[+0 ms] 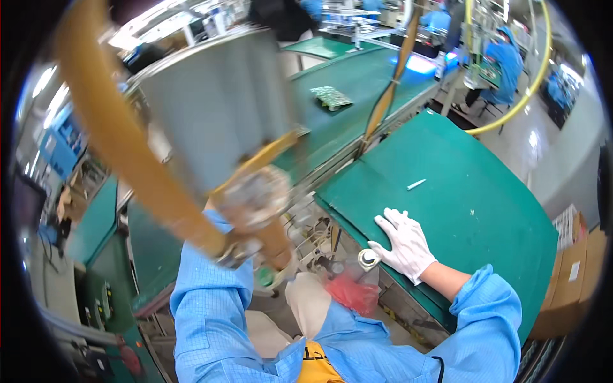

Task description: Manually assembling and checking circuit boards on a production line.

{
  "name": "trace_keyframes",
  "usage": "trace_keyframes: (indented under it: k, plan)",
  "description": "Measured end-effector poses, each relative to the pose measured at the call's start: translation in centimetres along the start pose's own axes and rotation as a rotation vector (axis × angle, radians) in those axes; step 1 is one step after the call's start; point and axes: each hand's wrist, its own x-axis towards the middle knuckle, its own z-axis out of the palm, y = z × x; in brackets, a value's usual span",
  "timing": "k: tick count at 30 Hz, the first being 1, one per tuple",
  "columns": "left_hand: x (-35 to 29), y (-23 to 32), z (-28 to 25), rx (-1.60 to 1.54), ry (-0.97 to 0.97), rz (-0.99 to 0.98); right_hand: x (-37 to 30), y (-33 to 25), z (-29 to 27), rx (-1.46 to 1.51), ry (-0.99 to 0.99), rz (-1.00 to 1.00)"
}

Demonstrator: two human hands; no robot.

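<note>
While right hand (407, 250) touches green tabletop (476, 191) | white strip (416, 184) lies near

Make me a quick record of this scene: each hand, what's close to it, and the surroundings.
Left hand: not visible; the left sleeve runs behind a blurred tan hose
Right hand: white-gloved, resting palm down on a green work surface
By right thumb: round white item; whether held, cannot tell
Beyond right fingertips: thin white strip
Below work surface: red plastic bag
Far right: cardboard box
Background: seated person in blue
</note>
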Motion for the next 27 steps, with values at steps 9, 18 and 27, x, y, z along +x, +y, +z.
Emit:
trace_keyframes:
  k: [9,18,27]
  plan:
    - [3.7,1.7,2.9,-0.046,0.066,0.102,-0.5,0.2,-0.2,0.011,0.031,0.020]
    - [-6.3,2.4,-5.8,-0.348,-0.189,0.240,-0.6,0.4,-0.6,0.000,0.032,0.038]
    - [-6.7,1.0,-4.5,-0.329,0.225,0.406,-0.6,0.3,-0.6,-0.069,0.079,0.009]
